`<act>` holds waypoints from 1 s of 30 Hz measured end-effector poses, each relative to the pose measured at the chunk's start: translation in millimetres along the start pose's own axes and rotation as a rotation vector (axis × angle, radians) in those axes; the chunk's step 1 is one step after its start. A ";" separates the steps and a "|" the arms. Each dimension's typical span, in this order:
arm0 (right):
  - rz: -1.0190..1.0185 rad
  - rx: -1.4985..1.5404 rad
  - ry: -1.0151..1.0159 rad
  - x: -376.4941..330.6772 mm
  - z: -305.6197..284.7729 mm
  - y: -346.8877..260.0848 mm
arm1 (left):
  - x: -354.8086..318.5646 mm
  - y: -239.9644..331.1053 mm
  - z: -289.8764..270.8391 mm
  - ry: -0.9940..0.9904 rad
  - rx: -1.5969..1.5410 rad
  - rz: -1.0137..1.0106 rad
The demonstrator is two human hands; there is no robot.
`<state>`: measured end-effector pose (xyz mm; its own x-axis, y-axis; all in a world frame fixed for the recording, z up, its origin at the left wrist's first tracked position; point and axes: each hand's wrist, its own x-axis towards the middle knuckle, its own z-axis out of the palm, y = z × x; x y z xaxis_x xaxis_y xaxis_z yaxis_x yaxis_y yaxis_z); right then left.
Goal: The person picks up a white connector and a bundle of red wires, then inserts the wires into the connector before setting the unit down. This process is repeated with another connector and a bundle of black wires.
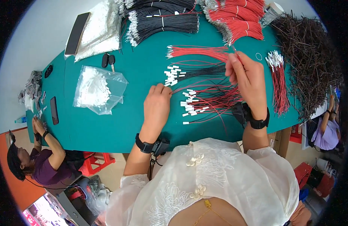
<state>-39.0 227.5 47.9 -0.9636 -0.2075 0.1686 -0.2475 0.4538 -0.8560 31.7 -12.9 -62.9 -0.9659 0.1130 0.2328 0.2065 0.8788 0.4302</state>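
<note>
My left hand is closed, its fingertips pinched on a thin red wire that runs off to the right. My right hand is raised over the right end of the wires, thumb and fingers pinched together on a thin wire, whose tip pokes out above the fingers. Between the hands lie a bundle of red wires, black wires with white connectors, and red and black wires with white connectors. Fingers partly hide what each hand pinches.
Tied black wire bundles and red ones lie at the back. White connectors fill a plastic bag at left, near keys. Finished-looking leads and a dark wire heap sit right. A co-worker works at left.
</note>
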 end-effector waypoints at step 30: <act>-0.167 0.001 0.438 -18.3 -90.0 -21.8 | 12.4 54.7 16.9 -0.139 -0.146 0.370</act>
<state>-25.1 299.4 107.4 -0.8626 0.1073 0.4945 -0.4034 0.4441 -0.8000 28.3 44.5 -51.3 -0.8324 0.4785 0.2794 0.5535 0.6936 0.4611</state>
